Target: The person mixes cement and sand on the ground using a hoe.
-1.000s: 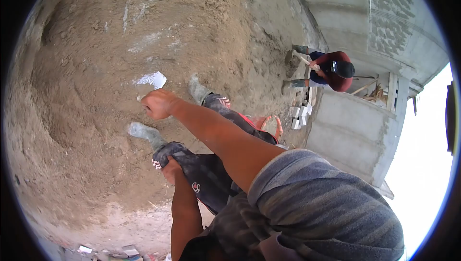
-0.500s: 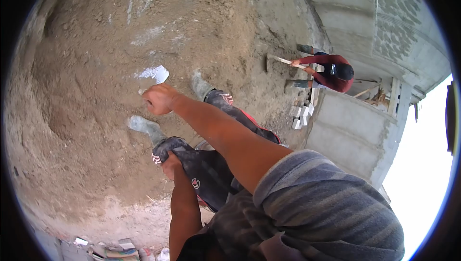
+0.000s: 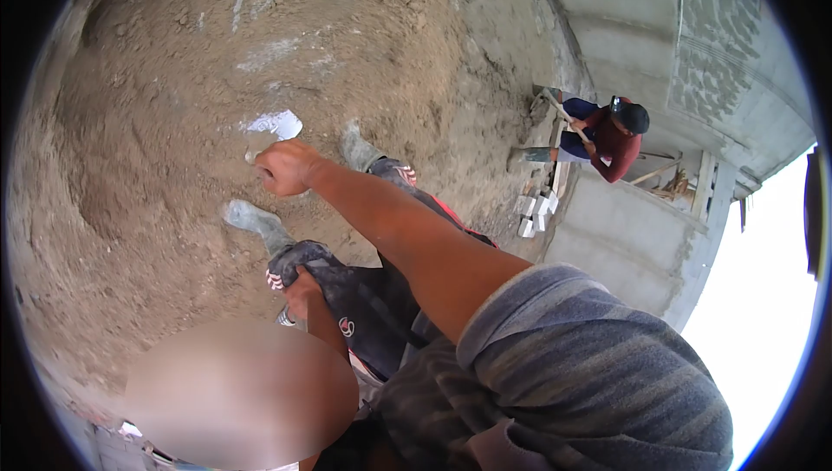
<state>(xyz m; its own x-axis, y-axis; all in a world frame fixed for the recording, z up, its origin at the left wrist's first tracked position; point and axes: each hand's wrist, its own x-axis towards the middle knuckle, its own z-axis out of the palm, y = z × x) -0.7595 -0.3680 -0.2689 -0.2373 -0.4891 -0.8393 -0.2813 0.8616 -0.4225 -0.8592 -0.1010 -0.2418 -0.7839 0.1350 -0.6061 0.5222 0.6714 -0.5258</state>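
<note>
My right hand point(image 3: 288, 168), at the end of the outstretched arm, is closed in a fist low over the brown dirt point(image 3: 165, 116). A small pale tip shows beside its knuckles; what the fist holds is mostly hidden. Just beyond it is a bright white flat patch point(image 3: 279, 123) with a sharp corner; I cannot tell whether it is a blade or powder. My left hand point(image 3: 299, 293) grips the dark trouser leg point(image 3: 316, 265) at the knee, its fingers partly hidden. My dusty boots point(image 3: 253, 218) stand apart on the dirt.
A co-worker in a dark red top point(image 3: 620, 143) holds a long-handled, hoe-like tool point(image 3: 565, 114) beside a grey concrete wall point(image 3: 607, 38). Several pale blocks point(image 3: 537, 211) lie near the co-worker's feet. A blurred oval point(image 3: 243, 393) covers the lower left.
The co-worker has straightened a little and drawn the tool from the dirt back toward the feet. A blurred oval now covers my left forearm. My right fist stays almost where it was.
</note>
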